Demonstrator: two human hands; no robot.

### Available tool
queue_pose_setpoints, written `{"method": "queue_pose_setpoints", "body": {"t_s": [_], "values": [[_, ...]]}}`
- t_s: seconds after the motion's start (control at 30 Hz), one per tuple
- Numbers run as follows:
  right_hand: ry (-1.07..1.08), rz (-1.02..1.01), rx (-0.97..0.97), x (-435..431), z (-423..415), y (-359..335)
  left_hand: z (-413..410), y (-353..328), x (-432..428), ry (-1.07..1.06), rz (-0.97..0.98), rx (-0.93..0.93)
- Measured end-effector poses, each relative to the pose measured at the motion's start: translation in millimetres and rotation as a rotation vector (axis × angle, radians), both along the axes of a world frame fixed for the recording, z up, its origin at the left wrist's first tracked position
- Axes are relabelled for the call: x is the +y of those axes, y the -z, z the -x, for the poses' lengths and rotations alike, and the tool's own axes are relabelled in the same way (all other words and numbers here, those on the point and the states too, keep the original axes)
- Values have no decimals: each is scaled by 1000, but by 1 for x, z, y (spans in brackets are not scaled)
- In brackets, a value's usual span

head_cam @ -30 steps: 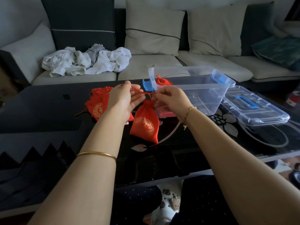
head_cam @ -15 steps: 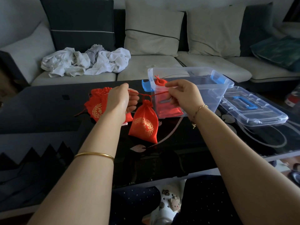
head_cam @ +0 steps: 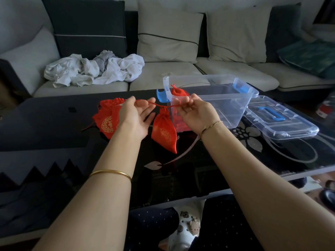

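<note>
**Q:** What is held, and by which hand?

**A:** A red cord (head_cam: 163,105) is shown stretched in front of the left end of the box (head_cam: 226,98). Its left end is pinched between thumb and forefinger of the left hand (head_cam: 135,116), palm turned up, the other fingers left loose. Its right end is pinched by the curled fingers of the right hand (head_cam: 197,115), also palm up.

**Q:** Where is the pouch located?

**A:** The pouch (head_cam: 164,132) is seen hanging from the middle of the cord, neck drawn shut, just left of the box and in front of it. Whether its tip touches the table (head_cam: 45,127) cannot be told. A 2nd pouch (head_cam: 178,92) is seen inside the box at its left end. A pile (head_cam: 107,116) of red pouches is laid further left of the box. The lid (head_cam: 282,120) is laid flat just right of the box.
</note>
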State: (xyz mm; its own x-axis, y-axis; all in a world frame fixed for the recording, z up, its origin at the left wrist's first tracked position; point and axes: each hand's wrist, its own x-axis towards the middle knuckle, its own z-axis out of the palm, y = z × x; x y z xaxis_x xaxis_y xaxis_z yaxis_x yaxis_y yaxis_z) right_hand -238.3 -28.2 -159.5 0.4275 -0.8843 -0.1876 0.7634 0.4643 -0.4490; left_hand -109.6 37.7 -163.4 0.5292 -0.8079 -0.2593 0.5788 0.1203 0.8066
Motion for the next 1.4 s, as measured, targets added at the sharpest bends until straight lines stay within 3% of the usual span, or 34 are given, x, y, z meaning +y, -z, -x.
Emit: {"method": "queue_pose_setpoints", "body": {"t_s": [0.13,0.27,0.4,0.57,0.7,0.8,0.9,0.97,1.1,1.4], "values": [[55,9,78,-5,0,2,0,1,1,-41,196,262],[86,79,232,-9,6,7,1,1,0,-61,168,243],[178,339,521,-8,6,5,4,-6,-1,25,47,-124],[172,636,614,1,1,-10,5,-11,6,275,-34,-766],[180,810,690,9,-8,-17,9,-11,7,374,-42,-950],[185,820,806,9,-9,-19,13,-11,6,376,-14,-951],[211,735,1037,1,-2,-18,16,-11,7,372,8,-852],[150,710,1067,-1,3,-16,15,-11,7,371,12,-780],[8,880,1192,6,4,-14,16,-9,4,375,7,-727],[35,1057,1217,7,7,-6,20,-6,0,252,-22,-807]]}}
